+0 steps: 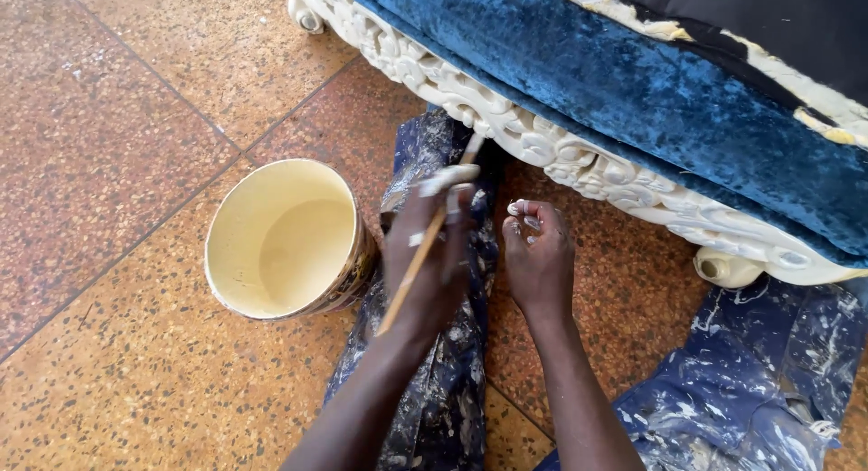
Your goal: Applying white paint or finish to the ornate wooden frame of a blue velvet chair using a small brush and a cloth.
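Paintwork on carved trim, mid-stroke. Left hand (429,254) has its grip closed around a thin wooden brush (425,245), handle slanting down toward the wrist, the pale paint-loaded tip up at the carved cream frame (542,150) of a blue velvet sofa (651,82). Brush tip looks to be touching or just short of the scrollwork; cannot tell which. Fingers of this hand smeared with cream paint.

Right hand (538,254) holds nothing. Its grip is loosely curled, fingertips paint-daubed, hovering just beside the left hand and below the frame's lower edge.

Paint bucket (285,240) stands on the speckled terrazzo floor (117,146) just to the left of the left hand, upright, open, coated inside with cream paint; a shallow pool shows at the bottom. A paint-spattered blue trouser leg (443,390) lies under both hands; a second, equally spattered, at lower right near the sofa's rounded foot (723,268).

Judgement: the step in hand is brushing cream paint into the carved relief along the bottom rail. The section above the hands already reads as evenly cream. Next move calls for short, controlled strokes that work paint into the recesses, keeping bristles off the velvet just above the trim. Bucket is close enough for reloading with a small swing left.
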